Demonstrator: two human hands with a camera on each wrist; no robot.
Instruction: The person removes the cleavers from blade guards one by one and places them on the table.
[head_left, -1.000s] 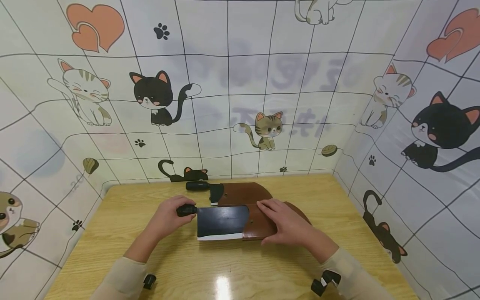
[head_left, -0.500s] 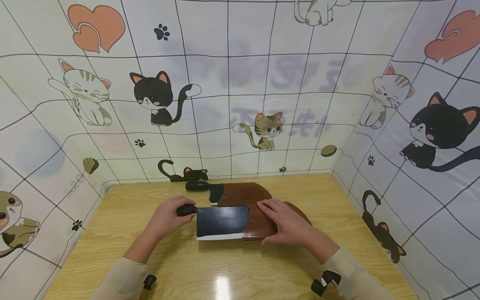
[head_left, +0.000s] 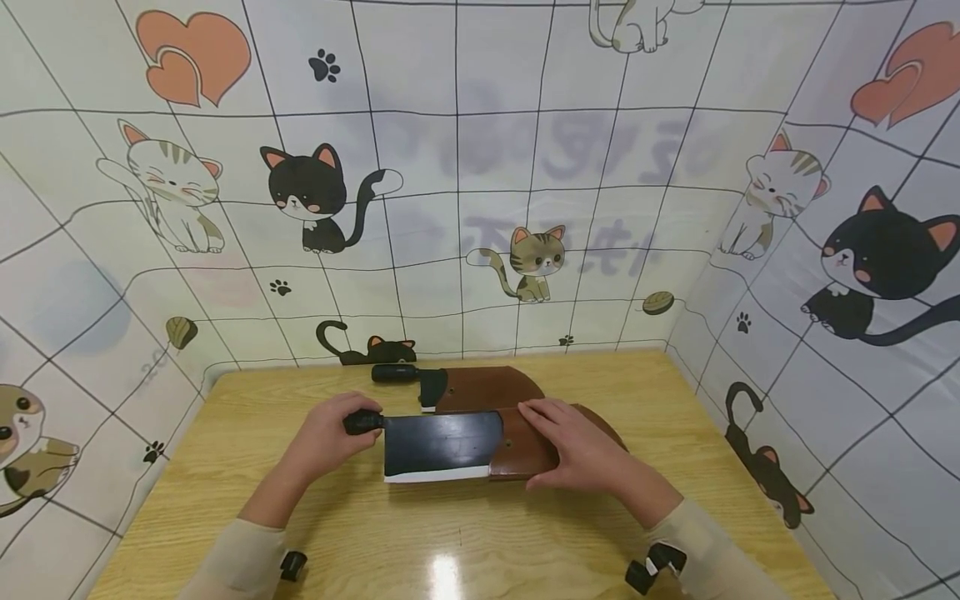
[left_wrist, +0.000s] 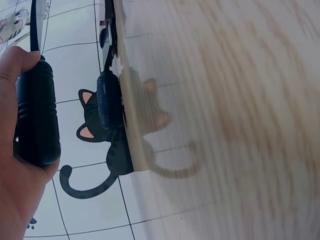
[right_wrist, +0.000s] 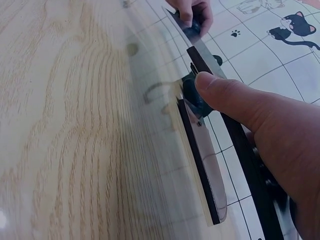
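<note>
In the head view my left hand [head_left: 332, 435] grips the black handle [head_left: 363, 422] of a cleaver [head_left: 442, 446] by its end. The blade is dark, with a pale cutting edge along the side facing me. Its right part is inside a brown leather sheath [head_left: 517, 450], which hides the tip. My right hand [head_left: 581, 446] holds that sheath, with the thumb [right_wrist: 220, 87] on its near edge in the right wrist view. Seen from both wrists, the cleaver and sheath are raised above the table. The left wrist view has the handle [left_wrist: 37, 110] against my palm.
Behind lies a second cleaver with a black handle [head_left: 393, 372], its blade mostly covered by another brown sheath [head_left: 487, 387]. Both are on the wood-grain table [head_left: 420, 533]. A cat-printed cloth wall [head_left: 420, 275] stands at the back and sides.
My left hand has moved slightly left with the handle, and a little more of the blade shows outside the sheath. The right hand and the rear cleaver have hardly moved.
</note>
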